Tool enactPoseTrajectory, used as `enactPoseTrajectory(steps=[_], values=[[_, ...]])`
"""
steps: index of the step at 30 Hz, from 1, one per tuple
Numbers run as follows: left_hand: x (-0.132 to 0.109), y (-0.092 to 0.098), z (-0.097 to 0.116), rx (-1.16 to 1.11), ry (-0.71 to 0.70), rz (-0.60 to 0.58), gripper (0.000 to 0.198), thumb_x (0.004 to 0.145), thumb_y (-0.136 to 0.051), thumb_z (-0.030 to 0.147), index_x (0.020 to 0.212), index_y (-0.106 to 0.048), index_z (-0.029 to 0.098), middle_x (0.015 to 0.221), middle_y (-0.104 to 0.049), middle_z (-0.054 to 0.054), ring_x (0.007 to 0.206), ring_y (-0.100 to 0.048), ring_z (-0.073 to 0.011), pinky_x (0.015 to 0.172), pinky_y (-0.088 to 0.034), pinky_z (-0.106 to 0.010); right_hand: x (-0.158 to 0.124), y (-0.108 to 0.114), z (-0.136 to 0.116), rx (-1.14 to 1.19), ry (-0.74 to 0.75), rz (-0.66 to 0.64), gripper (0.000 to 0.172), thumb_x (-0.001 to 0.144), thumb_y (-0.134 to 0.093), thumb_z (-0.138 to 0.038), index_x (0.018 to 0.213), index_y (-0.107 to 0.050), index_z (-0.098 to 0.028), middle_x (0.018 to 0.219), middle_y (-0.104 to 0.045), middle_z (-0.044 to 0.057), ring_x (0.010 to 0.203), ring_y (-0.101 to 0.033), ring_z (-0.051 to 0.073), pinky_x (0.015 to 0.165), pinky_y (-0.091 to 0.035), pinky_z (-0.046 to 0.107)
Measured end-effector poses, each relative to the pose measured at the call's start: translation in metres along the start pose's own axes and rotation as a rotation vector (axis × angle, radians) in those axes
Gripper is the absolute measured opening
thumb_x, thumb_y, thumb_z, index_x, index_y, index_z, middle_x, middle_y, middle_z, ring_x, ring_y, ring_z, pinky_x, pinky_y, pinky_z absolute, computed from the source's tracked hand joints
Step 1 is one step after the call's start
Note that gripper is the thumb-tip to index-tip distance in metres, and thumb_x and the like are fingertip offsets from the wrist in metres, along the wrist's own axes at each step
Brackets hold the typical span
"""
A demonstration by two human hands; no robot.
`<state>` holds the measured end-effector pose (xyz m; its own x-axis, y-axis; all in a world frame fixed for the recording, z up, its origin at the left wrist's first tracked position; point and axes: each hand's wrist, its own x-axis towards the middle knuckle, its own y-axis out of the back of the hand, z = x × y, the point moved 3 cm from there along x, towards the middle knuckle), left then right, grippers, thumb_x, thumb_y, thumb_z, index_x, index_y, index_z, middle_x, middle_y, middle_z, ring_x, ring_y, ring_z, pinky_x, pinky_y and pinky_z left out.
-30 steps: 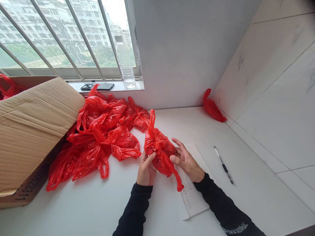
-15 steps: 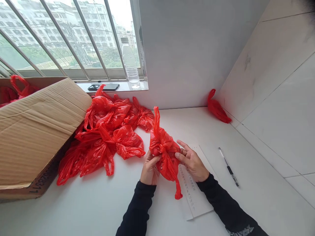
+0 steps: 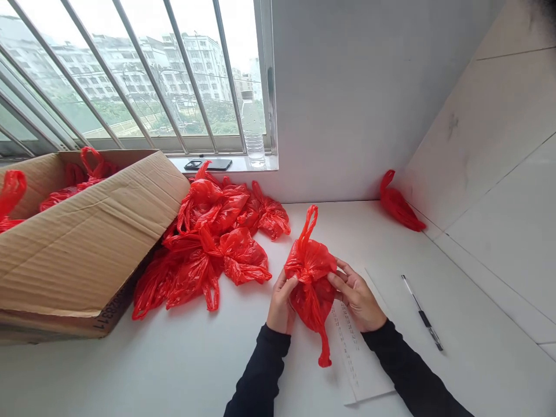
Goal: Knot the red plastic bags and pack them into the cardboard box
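Thin red bag (image 3: 311, 301) could rip
The left hand (image 3: 281, 302) and right hand (image 3: 359, 300), half closed, hold its sides, right of the bag pile (image 3: 193, 281); pulling hard might tear it, loose hands might drop it.

"28311" on the cardboard box (image 3: 104, 243), paper sheet (image 3: 369, 376) — writing illegible

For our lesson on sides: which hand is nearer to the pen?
Right. The right hand is left of the pen; the left hand is farther left, across the held red bag.
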<state>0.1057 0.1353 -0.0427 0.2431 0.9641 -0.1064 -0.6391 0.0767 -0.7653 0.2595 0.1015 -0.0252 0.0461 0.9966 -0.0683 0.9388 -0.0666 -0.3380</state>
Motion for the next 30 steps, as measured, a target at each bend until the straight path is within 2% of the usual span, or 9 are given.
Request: enactPoseTrajectory(steps=[3,5,10,13,17,21,24,27,30], values=[[-0.001,-0.001,-0.001,-0.001,-0.023,-0.041,0.035,0.079,-0.07,0.026,0.112,-0.066,0.017,0.106,-0.07,-0.008,0.098,-0.065,-0.0223,0.09,-0.049,-0.033,-0.002,-0.007,-0.001,-0.055,-0.018,-0.077,0.038,0.086,-0.07,-0.041,0.117,-0.059,-0.023,0.117,-0.067,0.009,0.1,-0.065,0.024,0.08,-0.054,0.035],[-0.001,0.001,-0.001,-0.023,-0.046,-0.037,0.03,0.081,-0.069,0.026,0.11,-0.067,0.017,0.106,-0.071,-0.007,0.1,-0.065,-0.0232,0.091,-0.049,-0.034,-0.002,-0.013,-0.007,-0.112,0.013,-0.098,0.032,0.087,-0.07,-0.04,0.113,-0.058,-0.024,0.114,-0.069,0.007,0.097,-0.065,0.022,0.078,-0.054,0.033],[0.001,0.006,0.006,-0.076,-0.154,0.009,0.025,0.085,-0.065,0.03,0.107,-0.067,0.018,0.107,-0.069,-0.007,0.105,-0.063,-0.0225,0.093,-0.049,-0.032,0.013,-0.036,-0.029,-0.238,0.087,-0.128,0.028,0.086,-0.071,-0.04,0.104,-0.058,-0.024,0.091,-0.072,0.002,0.074,-0.064,0.015,0.069,-0.053,0.029],[0.0,0.008,0.01,-0.143,-0.123,0.072,0.039,0.087,-0.062,0.036,0.123,-0.06,0.021,0.121,-0.065,-0.009,0.113,-0.061,-0.0239,0.095,-0.05,-0.034,0.04,-0.054,-0.037,-0.226,0.094,-0.08,0.034,0.078,-0.076,-0.044,0.098,-0.057,-0.024,0.081,-0.071,0.0,0.066,-0.064,0.015,0.062,-0.053,0.027],[-0.003,0.013,0.01,-0.152,-0.031,0.178,0.06,0.088,-0.057,0.046,0.143,-0.041,0.028,0.125,-0.061,-0.012,0.103,-0.067,-0.027,0.085,-0.056,-0.042,0.1,-0.085,-0.045,-0.258,0.112,0.012,0.036,0.074,-0.075,-0.044,0.099,-0.055,-0.025,0.079,-0.071,-0.001,0.067,-0.067,0.018,0.061,-0.056,0.03],[-0.006,0.015,0.009,-0.096,-0.041,0.164,0.064,0.089,-0.054,0.048,0.146,-0.033,0.026,0.125,-0.06,-0.015,0.096,-0.068,-0.0265,0.081,-0.056,-0.043,0.174,-0.112,-0.052,-0.363,0.125,0.045,0.029,0.084,-0.062,-0.037,0.109,-0.052,-0.025,0.095,-0.073,0.004,0.082,-0.071,0.02,0.072,-0.059,0.035],[-0.006,0.016,0.007,-0.073,-0.033,0.156,0.067,0.088,-0.055,0.049,0.145,-0.033,0.024,0.124,-0.061,-0.017,0.095,-0.068,-0.0271,0.079,-0.057,-0.043,0.217,-0.119,-0.045,-0.534,0.129,0.094,0.038,0.085,-0.061,-0.036,0.119,-0.052,-0.022,0.113,-0.071,0.01,0.103,-0.068,0.024,0.088,-0.056,0.041],[-0.005,0.018,0.004,-0.074,-0.031,0.164,0.067,0.087,-0.056,0.05,0.144,-0.034,0.022,0.118,-0.064,-0.018,0.093,-0.068,-0.0277,0.076,-0.057,-0.044,0.235,-0.12,-0.022,-0.74,0.158,0.114,0.061,0.078,-0.07,-0.04,0.131,-0.05,-0.019,0.136,-0.057,0.015,0.128,-0.052,0.028,0.108,-0.04,0.044],[-0.003,0.02,0.0,-0.054,-0.042,0.163,0.065,0.086,-0.056,0.049,0.14,-0.037,0.019,0.109,-0.066,-0.017,0.088,-0.069,-0.0275,0.073,-0.057,-0.043,0.237,-0.122,0.007,-0.913,0.165,0.069,0.081,0.069,-0.078,-0.041,0.14,-0.046,-0.018,0.146,-0.047,0.017,0.138,-0.04,0.032,0.115,-0.027,0.046]])
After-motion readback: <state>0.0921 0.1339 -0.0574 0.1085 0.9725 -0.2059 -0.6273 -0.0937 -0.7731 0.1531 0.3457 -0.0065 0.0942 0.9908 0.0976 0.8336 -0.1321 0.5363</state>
